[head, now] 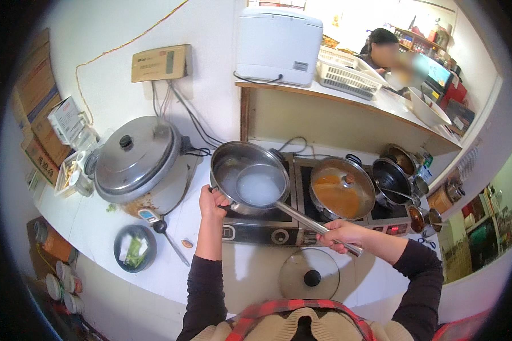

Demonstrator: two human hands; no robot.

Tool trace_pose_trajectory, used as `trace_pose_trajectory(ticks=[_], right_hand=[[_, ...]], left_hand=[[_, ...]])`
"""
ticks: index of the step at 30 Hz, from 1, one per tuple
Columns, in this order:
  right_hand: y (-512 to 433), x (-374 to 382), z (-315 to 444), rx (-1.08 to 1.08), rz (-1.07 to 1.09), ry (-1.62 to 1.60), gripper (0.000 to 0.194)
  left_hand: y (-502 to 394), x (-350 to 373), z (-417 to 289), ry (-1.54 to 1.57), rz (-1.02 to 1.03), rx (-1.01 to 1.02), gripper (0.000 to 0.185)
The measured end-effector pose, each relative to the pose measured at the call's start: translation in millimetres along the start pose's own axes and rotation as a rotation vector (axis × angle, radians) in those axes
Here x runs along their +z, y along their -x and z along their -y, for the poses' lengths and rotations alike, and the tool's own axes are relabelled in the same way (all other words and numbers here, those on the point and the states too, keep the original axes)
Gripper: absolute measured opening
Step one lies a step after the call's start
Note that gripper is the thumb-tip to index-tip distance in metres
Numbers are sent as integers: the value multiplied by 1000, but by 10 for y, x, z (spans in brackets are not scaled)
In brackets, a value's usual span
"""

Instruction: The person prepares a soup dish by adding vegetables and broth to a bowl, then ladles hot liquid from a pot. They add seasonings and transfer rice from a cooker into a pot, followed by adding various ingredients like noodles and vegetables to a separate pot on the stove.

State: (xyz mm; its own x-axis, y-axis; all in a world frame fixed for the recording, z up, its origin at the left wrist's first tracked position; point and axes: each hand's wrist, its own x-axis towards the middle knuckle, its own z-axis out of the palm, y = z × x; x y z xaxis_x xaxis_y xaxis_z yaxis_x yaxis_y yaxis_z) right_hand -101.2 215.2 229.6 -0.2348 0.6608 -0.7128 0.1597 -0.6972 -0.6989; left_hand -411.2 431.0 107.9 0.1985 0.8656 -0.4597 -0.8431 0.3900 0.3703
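Note:
My left hand (pixel 213 200) grips the black side handle of a stainless steel pot (pixel 224 164), which looks tilted over the left induction cooker (pixel 256 233). In my right hand (pixel 341 235) is the long metal handle of a large ladle (pixel 260 186). The ladle's round bowl sits inside the pot and holds cloudy, whitish liquid. Right of it, a second pot (pixel 353 163) contains orange-brown broth under a glass lid. Another glass lid (pixel 296 273) with a black knob lies on the white counter (pixel 251 264) between my forearms.
Left stands a big lidded electric cooker (pixel 132 157). Before it are a dark bowl (pixel 123 265) with green vegetables, a thermometer (pixel 149 215) and a black spoon (pixel 170 238). Further right are a black pan (pixel 386 172) and small sauce pots (pixel 417 217). Beyond the raised shelf (pixel 379 106) is another person (pixel 382 44).

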Motion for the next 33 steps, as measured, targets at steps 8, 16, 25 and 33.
trace_pose_trajectory(ticks=[8, 16, 25, 33], right_hand=[[657, -182, -212, -204, -10, -352, 24], [1844, -1134, -595, -359, -369, -394, 16], [2533, -3023, -1639, -262, -676, 18, 8], [2834, -4005, -2157, -181, -746, 247, 14]], left_hand=[[-522, -623, 390, 117, -14, 14, 35], [-280, -636, 668, -174, -275, 223, 60], [1027, 538, 3990, -733, 224, 578, 21], [703, 1849, 6473, -508, 167, -411, 26]])
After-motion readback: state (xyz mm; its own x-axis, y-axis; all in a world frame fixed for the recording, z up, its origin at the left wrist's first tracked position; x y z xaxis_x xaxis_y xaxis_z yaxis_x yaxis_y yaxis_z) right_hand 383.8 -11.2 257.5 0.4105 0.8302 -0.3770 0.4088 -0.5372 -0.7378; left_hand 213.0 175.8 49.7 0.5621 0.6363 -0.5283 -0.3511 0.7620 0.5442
